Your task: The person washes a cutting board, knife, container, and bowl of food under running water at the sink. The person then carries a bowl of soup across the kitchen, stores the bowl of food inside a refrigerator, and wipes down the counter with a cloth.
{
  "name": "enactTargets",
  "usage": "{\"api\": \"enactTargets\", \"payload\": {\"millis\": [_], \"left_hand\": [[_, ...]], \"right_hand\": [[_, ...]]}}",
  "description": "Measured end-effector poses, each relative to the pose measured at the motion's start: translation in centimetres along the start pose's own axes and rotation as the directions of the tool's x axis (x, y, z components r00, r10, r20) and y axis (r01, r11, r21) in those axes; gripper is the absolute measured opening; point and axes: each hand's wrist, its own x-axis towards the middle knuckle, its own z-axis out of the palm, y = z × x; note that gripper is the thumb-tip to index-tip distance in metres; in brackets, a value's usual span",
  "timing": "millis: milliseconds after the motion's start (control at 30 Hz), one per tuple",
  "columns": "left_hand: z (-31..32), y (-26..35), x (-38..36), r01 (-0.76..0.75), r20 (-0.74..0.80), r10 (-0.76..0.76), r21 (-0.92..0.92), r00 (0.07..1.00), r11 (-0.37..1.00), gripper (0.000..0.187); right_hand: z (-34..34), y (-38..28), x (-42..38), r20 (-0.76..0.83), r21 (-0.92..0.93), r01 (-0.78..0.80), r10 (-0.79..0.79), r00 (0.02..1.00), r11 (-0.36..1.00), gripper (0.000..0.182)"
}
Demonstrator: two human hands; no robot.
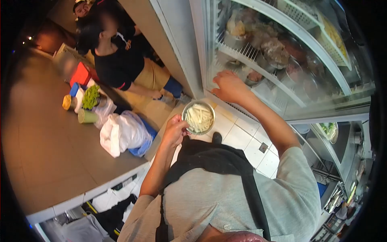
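Observation:
My left hand (175, 131) grips a round metal bowl (212, 124) by its rim, thumb over the edge. Pale cut strips (199, 117) that look like raw potato fries fill the bowl, held level above the floor. My right hand (232, 87) reaches up in front of a glass-fronted fridge (258, 105), fingers apart and bent toward its left edge, holding nothing that shows. Behind the hazy glass, wire shelves (246, 53) carry bowls and bagged food (276, 52).
On the brown counter (60, 153) at left lie a white plastic bag (123, 133), green lettuce (91, 97), a pale green container (87, 116) and a red box (80, 74). People in dark shirts (115, 66) are beyond the wall edge. White tiles (240, 137) cover the floor.

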Motion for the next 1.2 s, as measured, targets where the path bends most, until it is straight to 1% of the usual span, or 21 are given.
{"api": "enactTargets", "payload": {"millis": [67,133,167,233,267,300,333,367,400,467,600,667,700,767,800,867,967,1067,1133,1167,1200], "left_hand": [[-1.8,0.7,1.5,0.041,-0.031,-0.041,0.005,0.999,0.999,0.015],[-3.7,1.6,3.4,0.034,0.006,-0.034,0.014,0.999,0.999,0.017],[-4.6,1.8,4.2,0.029,0.004,-0.029,0.008,1.000,1.000,0.018],[-6.4,2.6,5.6,0.013,0.030,-0.014,0.032,0.999,0.999,0.020],[-7.4,3.1,6.3,-0.001,0.019,0.000,0.037,1.000,0.999,0.022],[-8.3,3.6,6.9,0.004,0.027,-0.005,0.028,1.000,1.000,0.024],[-9.1,4.4,7.3,0.010,0.037,-0.011,0.024,0.999,1.000,0.025],[-9.8,5.1,7.7,0.019,0.038,-0.020,0.023,0.999,1.000,0.025],[-10.8,5.5,8.5,0.001,0.064,-0.001,0.013,0.998,1.000,0.025],[-11.9,7.5,8.8,0.050,0.068,-0.049,-0.018,0.996,0.999,0.025],[-15.4,9.4,10.3,0.065,0.107,-0.062,-0.024,0.992,0.998,0.025],[-17.1,10.2,10.7,0.082,0.125,-0.082,0.001,0.989,0.997,0.024],[-17.6,10.6,10.4,0.069,0.125,-0.067,-0.008,0.990,0.998,0.024],[-18.6,11.3,9.7,0.092,0.121,-0.085,-0.056,0.989,0.994,0.022],[-19.5,11.1,9.5,0.077,0.119,-0.068,-0.068,0.991,0.995,0.022],[-21.6,10.3,9.4,0.099,0.106,-0.098,0.000,0.990,0.995,0.021],[-23.3,9.9,8.1,0.090,0.089,-0.087,-0.035,0.992,0.995,0.020],[-25.6,8.9,6.9,0.080,0.057,-0.077,-0.059,0.995,0.995,0.020],[-27.7,8.5,6.4,0.090,0.057,-0.087,-0.052,0.995,0.995,0.021],[-28.5,8.2,6.1,0.100,0.066,-0.098,-0.038,0.993,0.994,0.021],[-28.6,8.3,5.3,0.108,0.068,-0.105,-0.040,0.992,0.993,0.021]], "right_hand": [[-1.1,-2.1,3.9,0.029,-0.397,0.139,-0.139,0.990,0.907,0.039],[-1.3,-3.7,8.1,0.066,-0.617,0.221,-0.230,0.971,0.755,0.040],[-1.5,-4.9,9.6,0.045,-0.634,0.185,-0.203,0.978,0.751,0.040],[-2.4,-7.6,12.8,0.135,-0.881,0.189,-0.153,0.979,0.434,0.043],[-2.8,-8.5,14.5,0.109,-0.895,0.157,-0.137,0.985,0.418,0.043],[-2.6,-9.1,16.1,0.215,-0.889,0.189,0.017,0.976,0.417,0.044],[-2.2,-9.4,17.5,0.311,-0.878,0.213,0.174,0.934,0.428,0.045],[-0.6,-8.6,19.0,0.279,-0.916,0.184,0.237,0.931,0.355,0.044],[1.4,-7.1,20.9,0.256,-0.928,0.165,0.248,0.934,0.335,0.044],[4.4,-4.8,23.8,0.168,-0.940,0.020,0.412,0.896,0.342,0.049],[4.3,-5.1,23.4,0.119,-0.937,-0.021,0.377,0.919,0.348,0.042],[5.1,-4.1,23.9,-0.012,-0.934,-0.144,0.375,0.927,0.327,0.042],[4.8,-4.4,24.1,-0.017,-0.937,-0.141,0.363,0.932,0.319,0.042],[4.4,-5.2,24.5,0.001,-0.914,-0.190,0.471,0.882,0.359,0.041],[4.5,-5.2,24.6,-0.003,-0.918,-0.183,0.457,0.890,0.352,0.041],[5.2,-4.5,24.9,-0.085,-0.894,-0.281,0.486,0.870,0.347,0.040],[5.6,-5.0,24.7,-0.107,-0.914,-0.274,0.474,0.874,0.299,0.040],[7.2,-7.8,23.2,-0.111,-0.932,-0.246,0.434,0.894,0.267,0.040],[7.3,-12.6,20.6,-0.050,-0.898,-0.252,0.487,0.872,0.360,0.038],[8.7,-13.1,18.6,-0.119,-0.883,-0.261,0.352,0.928,0.391,0.035],[9.5,-14.4,16.2,-0.114,-0.884,-0.259,0.358,0.927,0.389,0.035]]}}
